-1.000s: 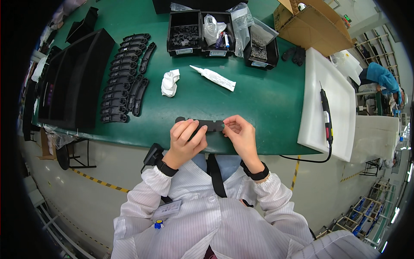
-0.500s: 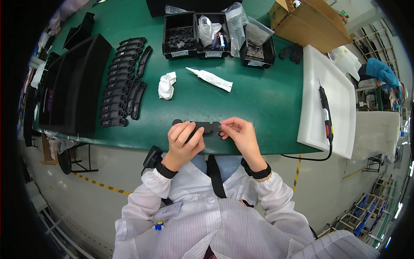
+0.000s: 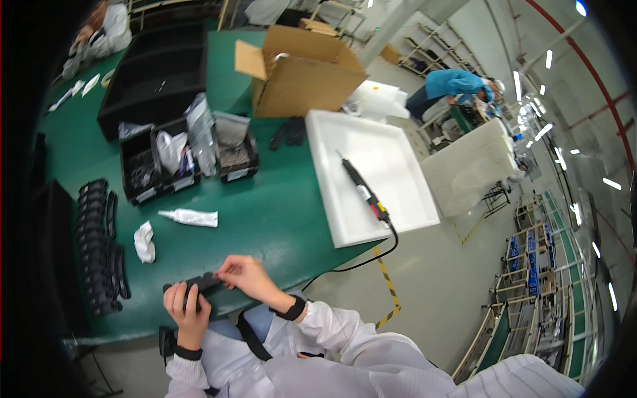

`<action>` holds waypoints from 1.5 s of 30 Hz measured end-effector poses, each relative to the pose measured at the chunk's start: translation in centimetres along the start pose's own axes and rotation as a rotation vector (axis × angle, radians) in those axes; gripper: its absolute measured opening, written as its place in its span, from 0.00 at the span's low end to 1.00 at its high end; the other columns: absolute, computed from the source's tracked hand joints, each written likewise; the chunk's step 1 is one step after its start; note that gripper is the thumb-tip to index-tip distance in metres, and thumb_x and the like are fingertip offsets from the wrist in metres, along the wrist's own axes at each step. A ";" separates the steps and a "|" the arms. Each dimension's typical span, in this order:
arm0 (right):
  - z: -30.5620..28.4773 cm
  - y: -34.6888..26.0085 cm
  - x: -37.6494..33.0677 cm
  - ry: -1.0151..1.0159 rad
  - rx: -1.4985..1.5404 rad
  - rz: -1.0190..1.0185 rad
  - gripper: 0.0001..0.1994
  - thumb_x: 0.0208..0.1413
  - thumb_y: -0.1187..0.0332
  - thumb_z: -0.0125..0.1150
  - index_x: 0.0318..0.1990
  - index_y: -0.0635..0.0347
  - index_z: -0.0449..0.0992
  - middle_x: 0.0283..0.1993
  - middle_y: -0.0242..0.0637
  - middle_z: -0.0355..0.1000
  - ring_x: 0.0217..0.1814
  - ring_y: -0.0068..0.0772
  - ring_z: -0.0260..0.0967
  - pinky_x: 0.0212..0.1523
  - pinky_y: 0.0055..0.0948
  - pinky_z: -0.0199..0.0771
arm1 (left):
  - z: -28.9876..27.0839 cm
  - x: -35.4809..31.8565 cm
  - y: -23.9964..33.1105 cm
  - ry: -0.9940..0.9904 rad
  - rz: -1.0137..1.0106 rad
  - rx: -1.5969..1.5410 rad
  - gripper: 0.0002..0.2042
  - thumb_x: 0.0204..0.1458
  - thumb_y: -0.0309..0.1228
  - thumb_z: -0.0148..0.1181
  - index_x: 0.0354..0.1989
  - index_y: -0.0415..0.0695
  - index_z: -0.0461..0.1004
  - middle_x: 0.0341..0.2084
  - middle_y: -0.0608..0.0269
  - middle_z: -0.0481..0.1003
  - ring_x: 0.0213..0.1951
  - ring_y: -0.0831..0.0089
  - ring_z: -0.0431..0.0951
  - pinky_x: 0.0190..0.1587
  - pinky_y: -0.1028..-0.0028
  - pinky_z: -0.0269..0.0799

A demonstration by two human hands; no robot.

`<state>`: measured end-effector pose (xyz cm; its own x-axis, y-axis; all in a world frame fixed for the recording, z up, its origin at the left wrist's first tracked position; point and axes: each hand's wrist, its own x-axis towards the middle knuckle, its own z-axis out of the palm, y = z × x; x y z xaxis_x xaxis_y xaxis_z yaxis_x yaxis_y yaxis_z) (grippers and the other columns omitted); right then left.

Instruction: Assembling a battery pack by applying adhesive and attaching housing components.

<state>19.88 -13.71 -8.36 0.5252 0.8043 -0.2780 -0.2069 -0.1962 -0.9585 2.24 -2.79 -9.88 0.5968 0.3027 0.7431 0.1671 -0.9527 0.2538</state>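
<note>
A long dark plastic part (image 3: 204, 281) is held just above the table's front edge. My left hand (image 3: 188, 309) wraps its fingers round the left portion of it. At the part's right end, my right hand (image 3: 248, 278) has thumb and fingertips pinched together; whether they grip the part itself or something small there cannot be made out. Beyond my hands lie a crumpled white tissue (image 3: 144, 243) and a white squeeze tube (image 3: 191, 217) with a pointed nozzle. Curved black plastic parts (image 3: 94, 249) sit in a stacked row on the left.
Black bins (image 3: 141, 192) hold small dark pieces, bags and pens; another bin (image 3: 237, 174) holds small metal pieces. A white foam tray (image 3: 332, 219) carries a corded electric screwdriver (image 3: 361, 186). Behind it stand a cardboard box (image 3: 298, 89) and, farther off, a person in blue (image 3: 454, 85).
The view has swung to the right, so the table and my hands now appear lower left. My left hand still holds the dark part, with my right fingers at its end.
</note>
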 end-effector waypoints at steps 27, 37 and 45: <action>-0.7 -8.6 2.0 -0.305 -0.869 -0.998 0.15 0.44 0.71 0.67 0.42 0.57 0.78 0.39 0.32 0.71 0.48 0.34 0.66 0.51 0.34 0.60 | -3.8 4.2 2.6 -0.193 -0.102 -0.014 0.22 0.44 0.18 0.59 0.53 0.39 0.74 0.50 0.53 0.70 0.54 0.53 0.67 0.56 0.56 0.63; -1.1 -10.2 4.3 -0.424 -0.897 -1.089 0.16 0.42 0.73 0.68 0.43 0.51 0.79 0.47 0.35 0.68 0.52 0.37 0.64 0.54 0.37 0.58 | -4.1 4.9 3.0 -0.216 -0.173 -0.154 0.23 0.45 0.16 0.58 0.54 0.35 0.73 0.45 0.51 0.70 0.46 0.52 0.68 0.50 0.58 0.66; 5.6 -1.0 -4.6 0.169 -0.479 -0.442 0.35 0.32 0.76 0.76 0.49 0.68 0.60 0.47 0.51 0.57 0.52 0.58 0.60 0.54 0.38 0.65 | -4.3 5.5 3.0 -0.209 -0.195 -0.190 0.19 0.48 0.16 0.55 0.51 0.34 0.76 0.40 0.52 0.71 0.42 0.55 0.68 0.47 0.61 0.66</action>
<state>13.10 -14.08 -5.81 0.6065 0.7749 0.1780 0.4258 -0.1274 -0.8958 2.65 -3.84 -2.34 0.7191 0.4478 0.5314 0.1565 -0.8494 0.5041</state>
